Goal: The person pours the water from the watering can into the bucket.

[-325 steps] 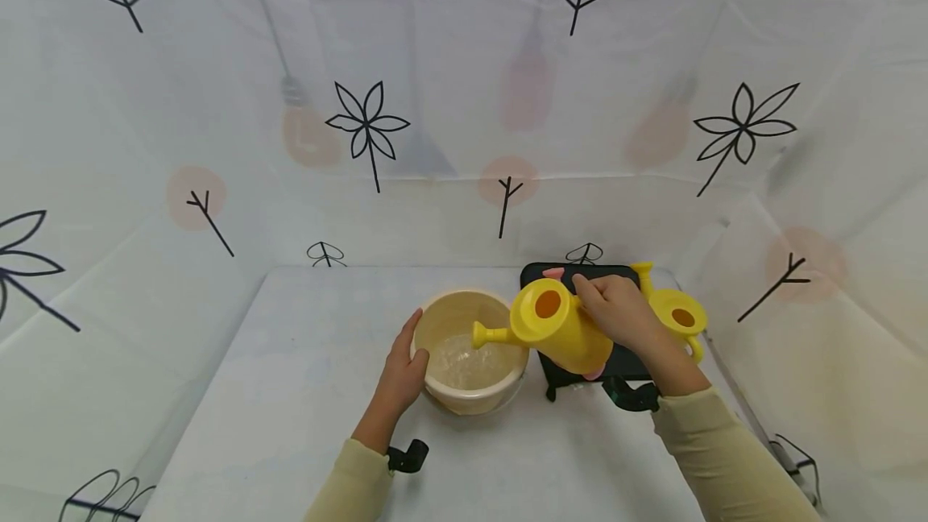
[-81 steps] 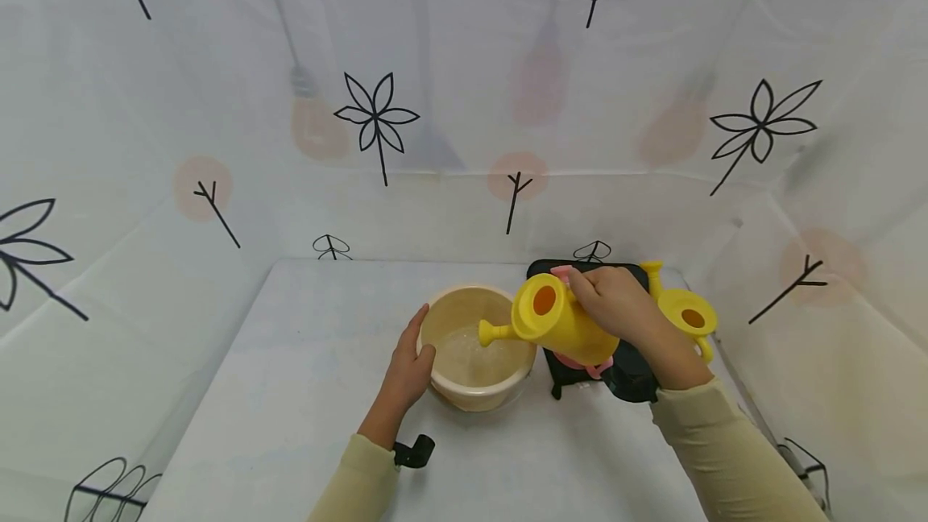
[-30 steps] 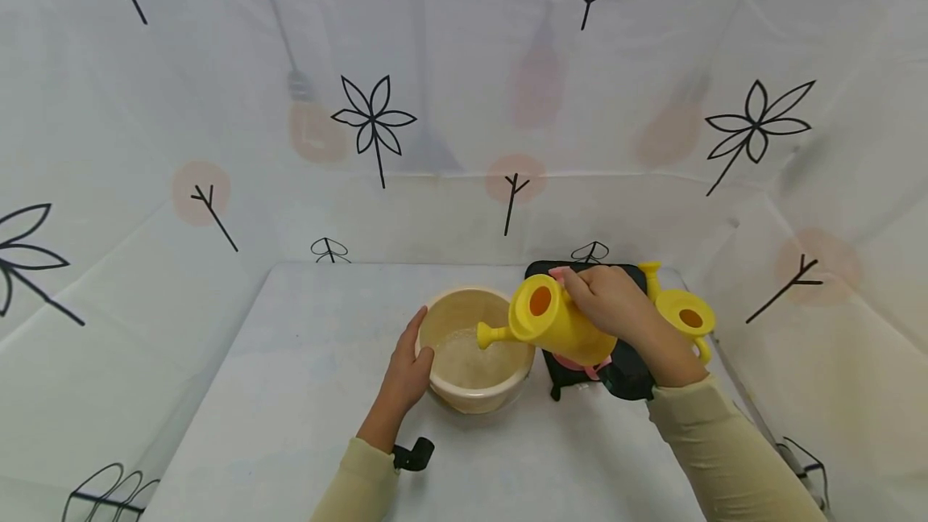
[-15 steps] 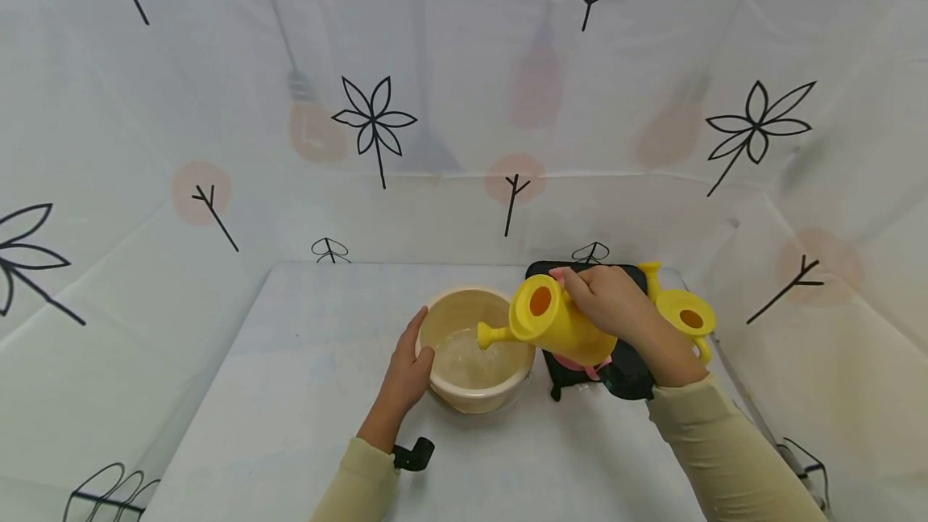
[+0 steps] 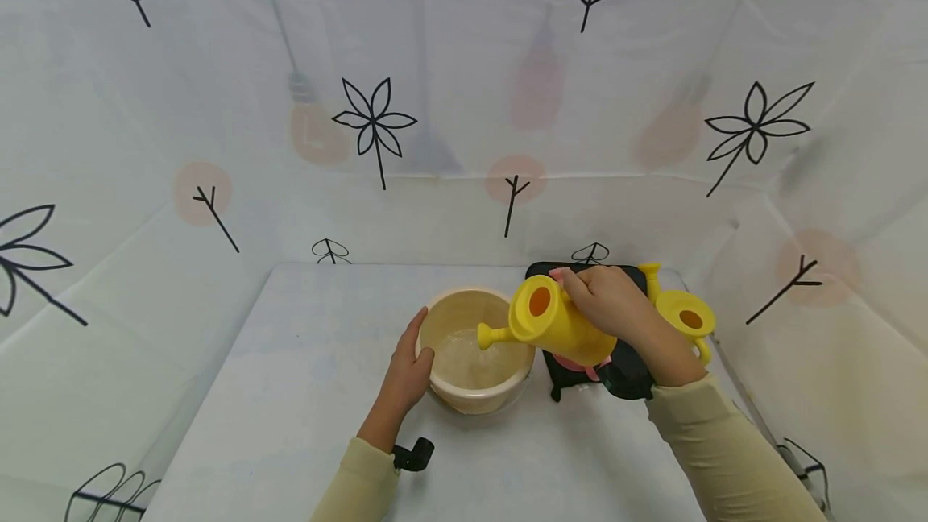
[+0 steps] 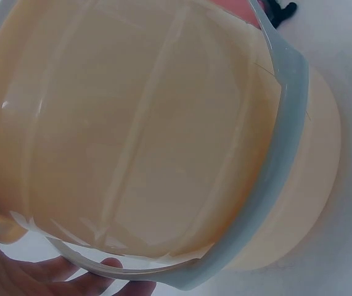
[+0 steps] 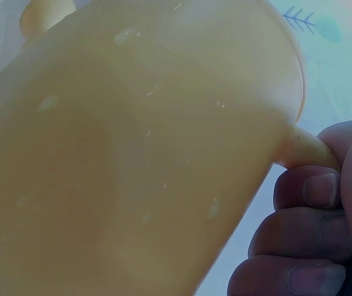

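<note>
A cream plastic basin (image 5: 474, 401) stands on the white table with shallow, rippled water in it. My left hand (image 5: 409, 373) grips its left rim, thumb toward the near side; in the left wrist view the fingers (image 6: 89, 280) lie at the rim. My right hand (image 5: 616, 304) holds a yellow watering can (image 5: 573, 337) by its handle, tipped to the left. Its spout (image 5: 496, 335) hangs over the inside of the basin. The right wrist view shows fingers (image 7: 302, 234) curled round the handle, with droplets on the can's body.
Behind the right hand lies a black bag-like mat (image 5: 565, 375), with a pink item (image 5: 583, 369) mostly hidden by the can. A second yellow watering can (image 5: 685, 312) stands at the right table edge. Patterned white cloth (image 5: 449, 216) walls the table.
Compared with 10.8 s ago, the watering can is tipped further over the basin. During the last second both hands have kept their places, while the water's ripples shift.
</note>
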Demonstrator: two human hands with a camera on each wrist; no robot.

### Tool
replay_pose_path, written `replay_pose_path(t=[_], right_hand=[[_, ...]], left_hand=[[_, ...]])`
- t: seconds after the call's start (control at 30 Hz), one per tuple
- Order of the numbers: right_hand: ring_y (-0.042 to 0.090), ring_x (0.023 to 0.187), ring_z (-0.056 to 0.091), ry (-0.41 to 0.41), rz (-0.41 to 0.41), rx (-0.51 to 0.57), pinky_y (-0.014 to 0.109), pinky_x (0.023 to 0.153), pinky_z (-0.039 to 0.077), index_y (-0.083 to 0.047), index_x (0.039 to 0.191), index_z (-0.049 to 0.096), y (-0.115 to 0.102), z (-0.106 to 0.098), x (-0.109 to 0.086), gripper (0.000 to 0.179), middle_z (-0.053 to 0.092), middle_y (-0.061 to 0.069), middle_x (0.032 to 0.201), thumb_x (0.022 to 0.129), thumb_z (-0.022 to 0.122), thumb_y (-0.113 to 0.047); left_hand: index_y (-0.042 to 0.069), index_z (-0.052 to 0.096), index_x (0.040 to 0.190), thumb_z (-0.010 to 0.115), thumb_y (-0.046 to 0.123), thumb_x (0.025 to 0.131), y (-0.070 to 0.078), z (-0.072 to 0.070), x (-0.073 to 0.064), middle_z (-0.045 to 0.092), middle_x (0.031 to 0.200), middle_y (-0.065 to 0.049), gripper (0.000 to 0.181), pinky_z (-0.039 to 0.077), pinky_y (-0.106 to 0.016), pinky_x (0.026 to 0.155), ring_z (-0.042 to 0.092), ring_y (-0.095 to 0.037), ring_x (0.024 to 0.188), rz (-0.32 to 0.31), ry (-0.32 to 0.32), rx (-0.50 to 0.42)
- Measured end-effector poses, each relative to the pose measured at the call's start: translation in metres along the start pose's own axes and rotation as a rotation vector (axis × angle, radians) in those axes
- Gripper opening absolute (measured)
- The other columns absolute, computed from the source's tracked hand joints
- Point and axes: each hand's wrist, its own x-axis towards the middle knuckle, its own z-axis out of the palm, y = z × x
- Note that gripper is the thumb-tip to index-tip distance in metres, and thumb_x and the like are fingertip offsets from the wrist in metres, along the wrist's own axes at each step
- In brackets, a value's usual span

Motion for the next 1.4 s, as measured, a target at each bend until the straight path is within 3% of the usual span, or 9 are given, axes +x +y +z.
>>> replay_pose_path(t=[1.13,1.4], right_hand=[[0.017,0.059,0.046,-0.008,0.016,-0.007,0.024,0.050,0.039,-0.013,0.058,0.055,-0.0029,-0.0003,0.0016,0.058,0.047,0.002,0.056,0.094,0.027,-0.048],[0.017,0.058,0.046,-0.021,0.020,-0.001,0.024,0.050,0.039,-0.013,0.060,0.055,-0.0056,-0.0008,0.0015,0.061,0.047,0.002,0.055,0.092,0.025,-0.055]], left_hand=[[0.045,0.022,0.139,0.036,0.012,0.083,0.0007,-0.0002,0.0006,0.028,0.147,0.011,0.067,0.026,-0.045,0.111,0.025,-0.014,0.137,-0.005,0.003,0.003],[0.047,0.021,0.139,0.036,0.012,0.083,0.0004,-0.0009,0.0007,0.027,0.147,0.011,0.068,0.026,-0.044,0.111,0.025,-0.014,0.137,-0.005,-0.002,-0.002]])
